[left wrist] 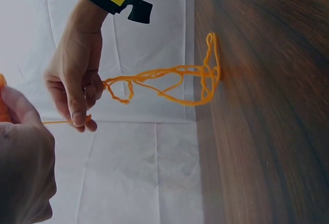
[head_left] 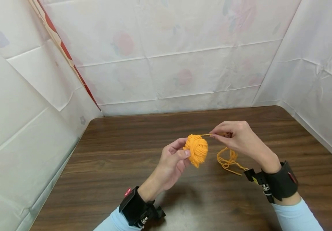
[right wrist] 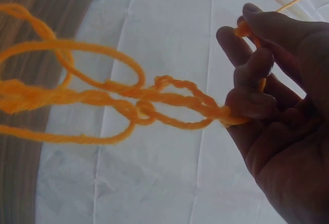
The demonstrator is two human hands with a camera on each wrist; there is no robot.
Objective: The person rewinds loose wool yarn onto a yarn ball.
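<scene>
**Yarn ball partly wound over the counter**

Above a dark wooden counter [head_left: 125,160] walled by white sheeting, the left hand [head_left: 170,163] grips an orange yarn ball [head_left: 196,150]. The right hand [head_left: 239,138] pinches its taut strand; a loose tangle [head_left: 228,160] trailing onto the counter likely remains to wind.

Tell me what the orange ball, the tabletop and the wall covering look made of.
Orange ball: soft spun yarn, likely wool or acrylic; matte, twisted plies show in the loose strand. Tabletop: dark wood or wood-look laminate, grain streaks, slight sheen. Wall covering: thin white sheet, probably plastic or cloth, creased, faint flower print.
</scene>
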